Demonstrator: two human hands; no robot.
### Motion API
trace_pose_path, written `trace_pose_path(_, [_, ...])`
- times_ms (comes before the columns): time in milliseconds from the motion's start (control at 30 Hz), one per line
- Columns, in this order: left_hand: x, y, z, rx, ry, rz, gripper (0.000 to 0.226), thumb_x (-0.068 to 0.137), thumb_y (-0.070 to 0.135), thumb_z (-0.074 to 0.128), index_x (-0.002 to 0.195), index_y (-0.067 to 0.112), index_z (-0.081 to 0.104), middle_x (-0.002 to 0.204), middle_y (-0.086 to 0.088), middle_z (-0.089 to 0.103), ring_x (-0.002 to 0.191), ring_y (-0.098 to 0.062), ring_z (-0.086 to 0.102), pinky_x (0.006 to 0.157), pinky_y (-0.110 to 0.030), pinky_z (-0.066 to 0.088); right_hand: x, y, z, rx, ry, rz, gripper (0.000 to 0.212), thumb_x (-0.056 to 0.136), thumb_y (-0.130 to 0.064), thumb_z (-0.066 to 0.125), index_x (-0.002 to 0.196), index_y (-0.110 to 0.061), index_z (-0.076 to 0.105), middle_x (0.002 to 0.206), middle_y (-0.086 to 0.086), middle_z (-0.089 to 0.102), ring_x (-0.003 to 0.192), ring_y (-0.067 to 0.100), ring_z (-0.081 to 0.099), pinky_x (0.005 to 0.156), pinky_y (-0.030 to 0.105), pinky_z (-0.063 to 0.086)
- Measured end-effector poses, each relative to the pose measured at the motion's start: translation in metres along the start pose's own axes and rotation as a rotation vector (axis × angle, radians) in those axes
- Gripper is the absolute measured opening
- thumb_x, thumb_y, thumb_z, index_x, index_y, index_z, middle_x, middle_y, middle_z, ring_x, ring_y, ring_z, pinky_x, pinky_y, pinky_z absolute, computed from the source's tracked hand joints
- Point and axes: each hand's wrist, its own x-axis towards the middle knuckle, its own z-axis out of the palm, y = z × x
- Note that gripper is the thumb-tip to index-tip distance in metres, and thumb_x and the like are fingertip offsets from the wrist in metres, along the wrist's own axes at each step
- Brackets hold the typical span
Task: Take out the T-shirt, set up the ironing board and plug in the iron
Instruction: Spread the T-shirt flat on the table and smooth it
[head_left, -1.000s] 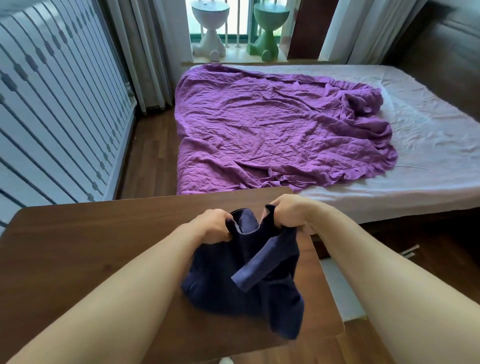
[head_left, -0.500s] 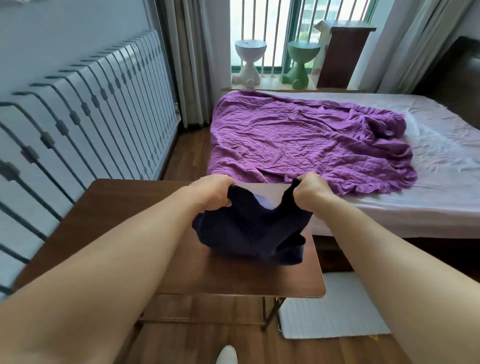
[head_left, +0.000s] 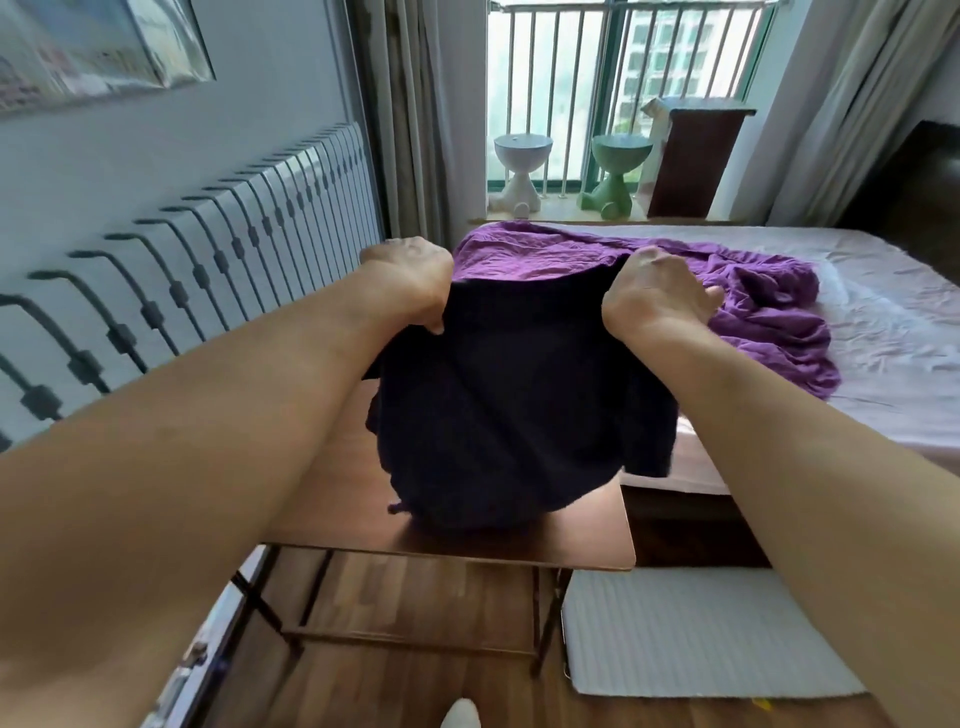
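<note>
Left hand (head_left: 408, 278) fisted tight on one upper edge of the dark navy T-shirt (head_left: 498, 410), knuckles up, fingers curled fully into the cloth. T-shirt lifted and hanging bunched between both fists, its lower folds above the brown folding table (head_left: 582, 535); contact with the tabletop not clear. Right hand (head_left: 654, 299) clenched on the other upper edge, near the left but apart from it. Purple blanket (head_left: 753, 291) on the bed (head_left: 883, 332) beyond.
</note>
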Motion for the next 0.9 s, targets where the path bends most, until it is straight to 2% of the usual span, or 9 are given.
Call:
trace_pose_path(167, [0.006, 0.007, 0.016, -0.006, -0.02, -0.041, 0.056, 0.076, 0.04, 0.074, 0.119, 0.012, 0.052, 0.117, -0.01, 0.057, 0.113, -0.03, 0.053, 0.091, -0.042, 0.043, 0.002, 0.012, 0.016, 0.045, -0.071, 0.017, 0.035, 0.089, 0.0, 0.044, 0.124, -0.003, 0.048, 0.124, 0.012, 0.058, 0.117, 0.031, 0.054, 0.107, 0.046, 0.028])
trace_pose_path(233, [0.01, 0.008, 0.034, -0.071, -0.085, -0.01, 0.044, 0.082, 0.032, 0.068, 0.118, 0.01, 0.053, 0.117, -0.011, 0.057, 0.109, -0.029, 0.055, 0.085, -0.038, 0.045, 0.004, 0.022, 0.037, 0.06, -0.129, 0.033, 0.034, 0.087, 0.002, 0.044, 0.12, -0.001, 0.05, 0.123, 0.015, 0.058, 0.117, 0.035, 0.054, 0.103, 0.047, 0.035])
trace_pose_path(300, [0.014, 0.005, 0.051, -0.161, -0.168, -0.001, 0.024, 0.085, 0.019, 0.055, 0.107, 0.011, 0.052, 0.107, -0.011, 0.055, 0.095, -0.026, 0.053, 0.074, -0.032, 0.043, 0.008, 0.031, 0.061, 0.055, -0.181, 0.037, 0.034, 0.085, 0.003, 0.043, 0.118, 0.003, 0.052, 0.124, 0.021, 0.057, 0.117, 0.039, 0.053, 0.099, 0.045, 0.043])
trace_pose_path(400, [0.03, 0.002, 0.08, -0.239, -0.234, 0.008, 0.012, 0.084, 0.008, 0.045, 0.095, 0.01, 0.047, 0.099, -0.011, 0.052, 0.084, -0.024, 0.05, 0.067, -0.032, 0.04, 0.017, 0.036, 0.093, 0.014, -0.227, 0.047, 0.039, 0.086, 0.0, 0.045, 0.125, 0.007, 0.047, 0.129, 0.026, 0.053, 0.122, 0.039, 0.05, 0.101, 0.042, 0.042])
trace_pose_path(467, [0.046, 0.001, 0.103, -0.241, -0.233, 0.019, 0.014, 0.087, 0.004, 0.043, 0.1, 0.008, 0.047, 0.103, -0.013, 0.053, 0.087, -0.027, 0.051, 0.069, -0.034, 0.041, 0.026, 0.037, 0.111, -0.001, -0.239, 0.057, 0.041, 0.087, 0.0, 0.045, 0.127, 0.008, 0.045, 0.13, 0.027, 0.051, 0.122, 0.04, 0.05, 0.101, 0.041, 0.042])
trace_pose_path(600, [0.085, 0.002, 0.139, -0.176, -0.164, 0.031, 0.031, 0.087, -0.001, 0.042, 0.117, 0.003, 0.047, 0.122, -0.018, 0.048, 0.11, -0.037, 0.053, 0.084, -0.042, 0.045, 0.053, 0.033, 0.145, -0.052, -0.226, 0.065, 0.034, 0.09, 0.002, 0.041, 0.124, 0.005, 0.046, 0.125, 0.024, 0.056, 0.118, 0.039, 0.054, 0.098, 0.042, 0.043])
trace_pose_path(733, [0.137, 0.006, 0.173, -0.076, -0.144, 0.055, 0.032, 0.09, 0.0, 0.041, 0.121, 0.001, 0.049, 0.122, -0.017, 0.047, 0.112, -0.037, 0.053, 0.086, -0.042, 0.045, 0.087, 0.03, 0.186, -0.182, -0.209, 0.077, 0.032, 0.093, -0.002, 0.037, 0.12, -0.002, 0.054, 0.12, 0.018, 0.062, 0.118, 0.034, 0.053, 0.099, 0.041, 0.039])
trace_pose_path(833, [0.159, 0.006, 0.195, -0.042, -0.12, 0.036, 0.03, 0.092, 0.004, 0.044, 0.119, 0.003, 0.055, 0.12, -0.016, 0.053, 0.11, -0.036, 0.056, 0.084, -0.039, 0.046, 0.101, 0.032, 0.206, -0.19, -0.221, 0.087, 0.035, 0.094, -0.004, 0.036, 0.124, -0.002, 0.054, 0.128, 0.018, 0.051, 0.122, 0.035, 0.043, 0.097, 0.039, 0.042])
trace_pose_path(900, [0.185, 0.008, 0.214, -0.052, -0.102, 0.016, 0.027, 0.091, 0.007, 0.047, 0.114, 0.007, 0.06, 0.117, -0.014, 0.061, 0.108, -0.034, 0.059, 0.082, -0.036, 0.047, 0.119, 0.031, 0.225, -0.181, -0.211, 0.132, 0.035, 0.094, -0.004, 0.036, 0.123, -0.003, 0.056, 0.128, 0.019, 0.05, 0.118, 0.037, 0.049, 0.095, 0.04, 0.045])
